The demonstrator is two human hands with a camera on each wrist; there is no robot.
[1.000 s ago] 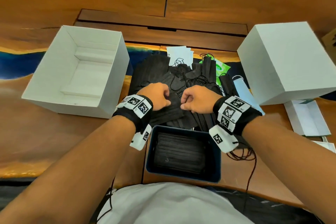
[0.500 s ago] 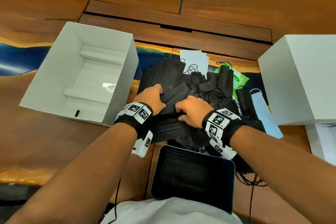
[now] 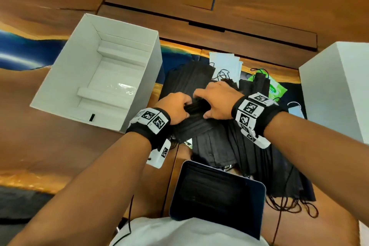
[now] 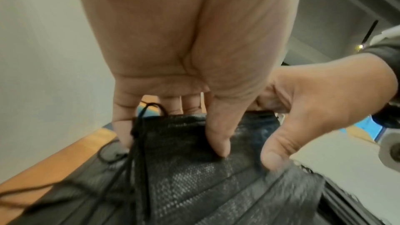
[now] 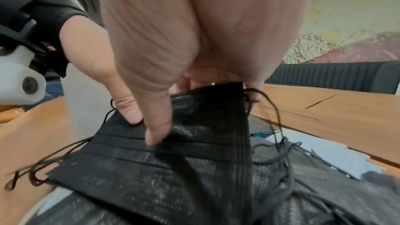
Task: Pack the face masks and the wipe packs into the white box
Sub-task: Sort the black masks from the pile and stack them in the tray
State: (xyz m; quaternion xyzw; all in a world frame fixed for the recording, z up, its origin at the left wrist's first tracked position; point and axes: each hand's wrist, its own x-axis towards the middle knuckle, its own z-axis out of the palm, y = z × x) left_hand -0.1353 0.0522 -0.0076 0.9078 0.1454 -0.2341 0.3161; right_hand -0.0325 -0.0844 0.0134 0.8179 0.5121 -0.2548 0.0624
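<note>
Both my hands pinch one stack of black masks: my left hand holds its left end, thumb in front and fingers behind, and my right hand holds the other end the same way. The stack sits just above the loose mask pile. The white box stands open at ten o'clock, close by. I judge I should keep the edges squared and lift level so the ear loops don't snag the pile. The wrist views show my thumbs pressing the fabric; only the head view shows the box and the green wipe pack at two o'clock.
</note>
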